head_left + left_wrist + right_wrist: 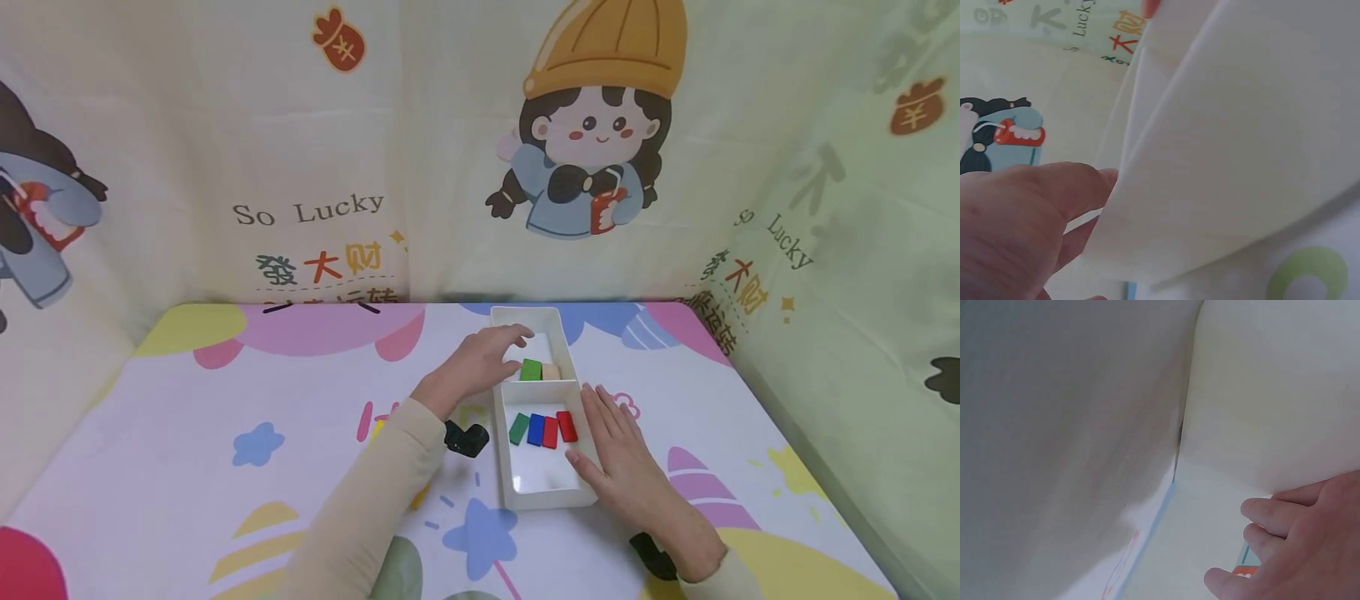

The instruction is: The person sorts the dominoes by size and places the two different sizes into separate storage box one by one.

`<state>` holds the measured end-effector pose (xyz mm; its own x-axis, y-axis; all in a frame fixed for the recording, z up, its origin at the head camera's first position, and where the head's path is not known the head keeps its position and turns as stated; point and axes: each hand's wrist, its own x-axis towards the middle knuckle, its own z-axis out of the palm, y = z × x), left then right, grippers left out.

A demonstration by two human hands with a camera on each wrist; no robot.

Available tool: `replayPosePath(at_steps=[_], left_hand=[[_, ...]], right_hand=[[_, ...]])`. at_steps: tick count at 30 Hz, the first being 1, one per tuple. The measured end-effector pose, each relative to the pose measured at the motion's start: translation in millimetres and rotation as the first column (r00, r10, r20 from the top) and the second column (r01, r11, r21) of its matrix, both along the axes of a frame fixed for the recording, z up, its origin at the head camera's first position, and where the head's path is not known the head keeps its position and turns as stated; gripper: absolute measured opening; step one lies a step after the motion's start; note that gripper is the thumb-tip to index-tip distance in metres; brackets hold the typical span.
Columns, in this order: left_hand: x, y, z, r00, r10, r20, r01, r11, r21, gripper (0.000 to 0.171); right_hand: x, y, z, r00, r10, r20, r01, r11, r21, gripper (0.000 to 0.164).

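Observation:
A white two-compartment box [551, 498] stands on the table. Four is avoided here: several blocks lie in its near half, a green block [519, 428], a blue block [536, 430] and two red blocks [567, 426]. In the far half sit a light green block [531, 370] and a beige block [551, 372]. My left hand [487, 354] reaches over the far half's left wall, thumb and fingers apart beside the light green block, nothing visible between them. Along the near half's right wall lies my right hand [626, 462], fingers extended; the wall [1272, 394] fills much of the right wrist view.
Yellow pieces [420, 497] show partly from behind my left sleeve. Dark wrist cameras [467, 439] hang under both wrists. The table [187, 467] has a colourful printed cover. Printed cloth walls [442, 167] enclose its back and sides.

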<state>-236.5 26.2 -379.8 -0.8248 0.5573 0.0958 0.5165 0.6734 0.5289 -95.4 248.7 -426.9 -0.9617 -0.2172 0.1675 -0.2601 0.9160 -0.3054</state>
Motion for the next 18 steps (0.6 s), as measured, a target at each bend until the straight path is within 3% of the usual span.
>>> replayPosePath(at_steps=[9, 18], left_hand=[[17.4, -30.7, 5.4, 0.994, -0.014, -0.107, 0.028, 0.992, 0.124, 0.043], [32.6, -58.5, 2.2, 0.994, 0.045, -0.096, -0.031, 0.989, 0.145, 0.045]], right_hand=[[0.3, 1.2, 1.3, 1.000, -0.001, 0.008, 0.001, 1.000, -0.005, 0.089], [-0.3, -1.2, 0.9, 1.000, 0.009, 0.002, -0.009, 1.000, -0.013, 0.088]])
